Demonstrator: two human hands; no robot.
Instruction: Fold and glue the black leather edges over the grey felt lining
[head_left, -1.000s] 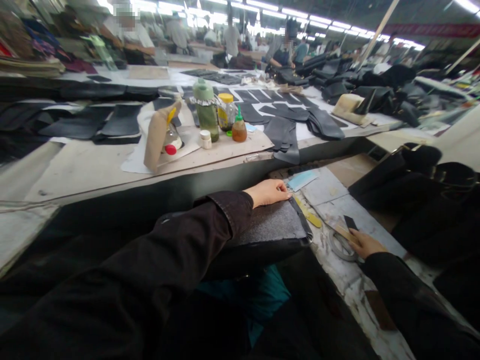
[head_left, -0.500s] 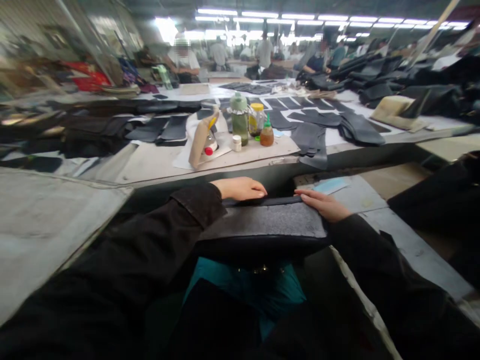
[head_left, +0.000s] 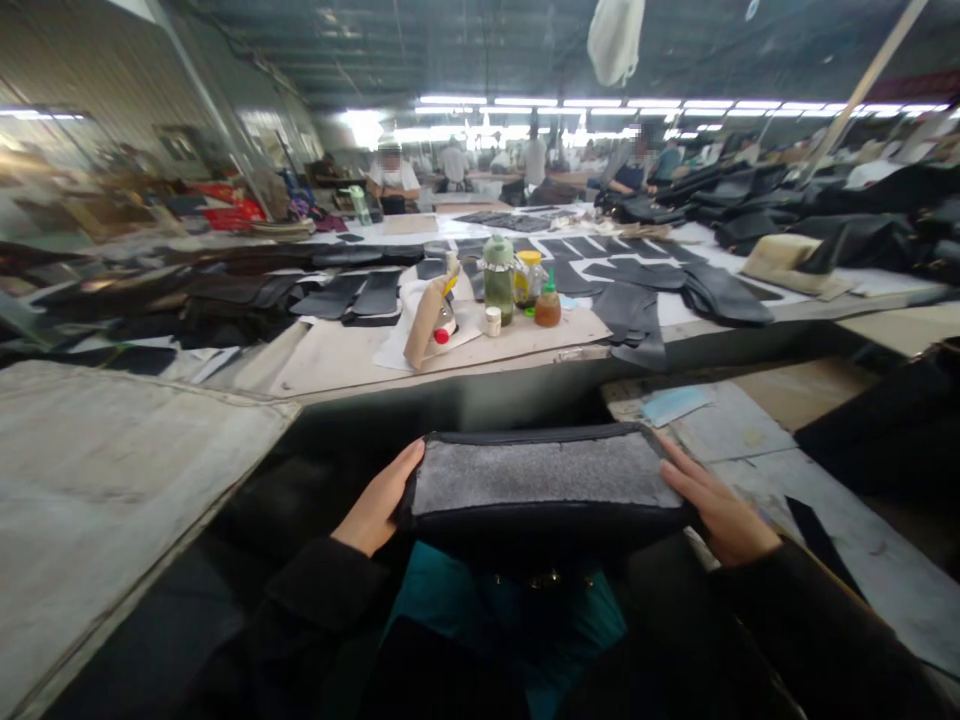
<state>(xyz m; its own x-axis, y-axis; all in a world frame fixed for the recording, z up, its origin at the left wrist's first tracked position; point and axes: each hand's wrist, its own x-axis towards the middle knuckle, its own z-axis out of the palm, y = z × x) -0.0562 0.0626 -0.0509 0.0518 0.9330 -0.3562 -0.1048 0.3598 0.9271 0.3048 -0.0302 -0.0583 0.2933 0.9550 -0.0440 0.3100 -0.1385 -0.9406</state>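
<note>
A black bag [head_left: 547, 527] is held in front of my body, with a rough grey oblong panel [head_left: 536, 473] facing up. My left hand [head_left: 382, 500] grips its left end, the fingertips against the side by the panel's edge. At the opposite end my right hand [head_left: 716, 510] is closed on the bag, thumb and fingers pressing the corner. Below it, over my lap, lies teal cloth [head_left: 435, 590], and small shiny metal bits glint there. The bag's underside is dark and hard to make out.
Ahead stands a long table with a green bottle [head_left: 498, 280], a glue bottle [head_left: 547, 305], a yellow-lidded jar [head_left: 528, 275] and black leather pieces [head_left: 634, 315]. A blue mask [head_left: 675, 404] lies on the right-hand bench. A worn board [head_left: 135, 450] edges my left. People work farther back.
My left hand has moved from the bag's far edge to its left end. The right hand has shifted to the right end. The grey panel now shows fully, and the view has tilted up.
</note>
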